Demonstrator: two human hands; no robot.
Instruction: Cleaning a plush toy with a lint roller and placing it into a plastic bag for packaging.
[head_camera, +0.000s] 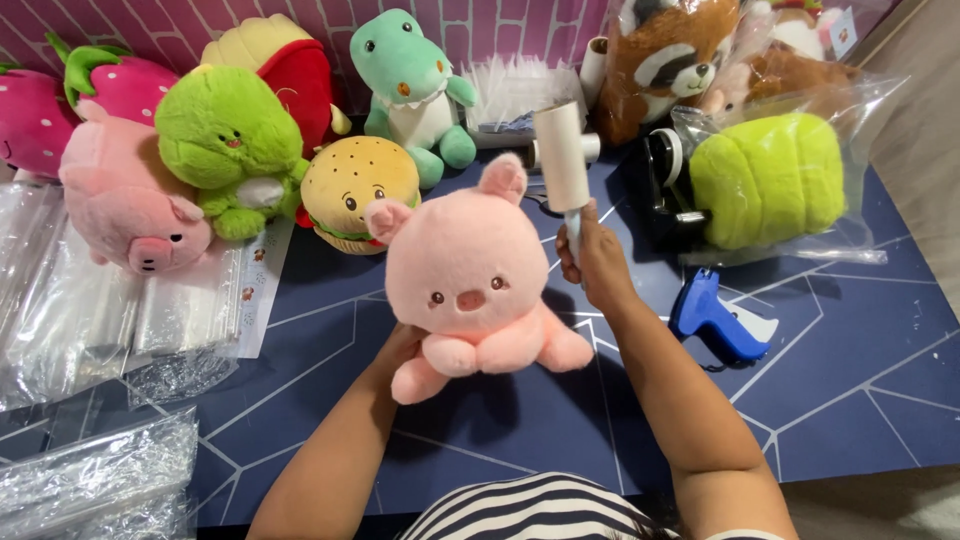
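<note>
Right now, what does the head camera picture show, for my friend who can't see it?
A left hand holds up a pink pig plush while the right hand rolls a lint roller beside its ear. More plush toys crowd the blue table.

I'm at a small toy-packing workstation: plush toys (215, 140) crowd my dark blue surface's (860, 380) far edge, clear bags (90, 320) pile at its left edge, a blue tagging gun (720, 320) lies right.

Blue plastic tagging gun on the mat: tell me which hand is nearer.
Right. The right hand, gripping a white lint roller, is just left of the blue plastic tagging gun; the left hand lies beyond the pink plush.
</note>
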